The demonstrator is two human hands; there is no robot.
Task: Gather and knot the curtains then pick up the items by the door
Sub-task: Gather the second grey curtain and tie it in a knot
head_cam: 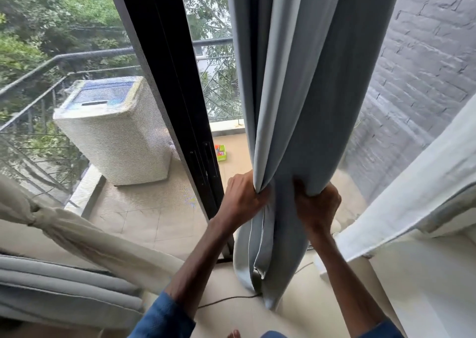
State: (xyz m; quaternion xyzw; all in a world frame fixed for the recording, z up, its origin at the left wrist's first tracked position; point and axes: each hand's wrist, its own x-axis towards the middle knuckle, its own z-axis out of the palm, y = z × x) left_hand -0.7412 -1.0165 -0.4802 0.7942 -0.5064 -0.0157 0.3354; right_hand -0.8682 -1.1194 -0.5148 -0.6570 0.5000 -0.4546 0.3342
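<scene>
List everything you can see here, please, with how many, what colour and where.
Hanging curtain: one, blue-grey, centre.
Knotted curtain: one, cream, lower left.
Side curtain: one, white, right edge.
Door frame: one, black, left of centre.
Washing machine: one, white, on the balcony.
Basket: one, green, balcony floor.
Railing: one, dark, balcony edge.
Brick wall: one, grey, upper right.
Cable: one, dark, floor below the hanging curtain.
Sleeves: two, blue, bottom edge.
Left-hand grip: one, bunching the hanging curtain's left side.
Right-hand grip: one, bunching its right side.
</scene>
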